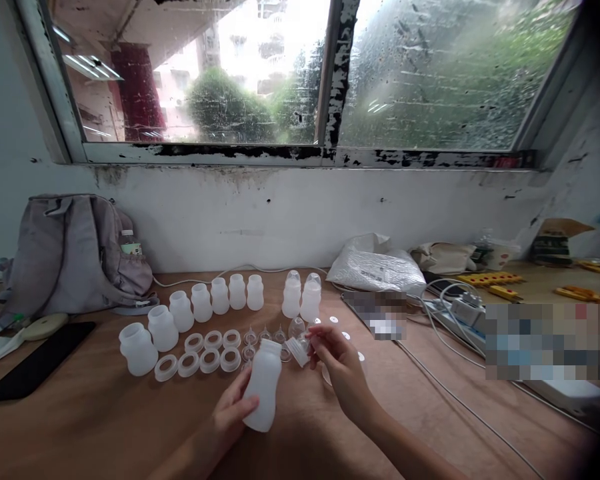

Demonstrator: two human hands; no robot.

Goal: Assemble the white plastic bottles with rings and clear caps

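Note:
My left hand [234,404] is wrapped round a frosted white baby bottle [266,387], which is open at the top and tilted slightly right. Just right of its mouth, my right hand [336,355] pinches a collar ring with a clear nipple [299,349], held tilted and apart from the bottle. Behind them lie several clear nipples [265,335] and two rows of white collar rings [210,361]. Open bottles [181,312] stand in a curved line to the left. Two capped bottles [311,298] stand farther back. Small white discs [347,336] lie partly behind my right hand.
A grey backpack [75,253] and a black flat case [37,363] are at the left. A silvery plastic bag [375,267] lies by the wall. To the right are a dark tablet-like object [365,313], cables [445,400] and a power strip [460,327].

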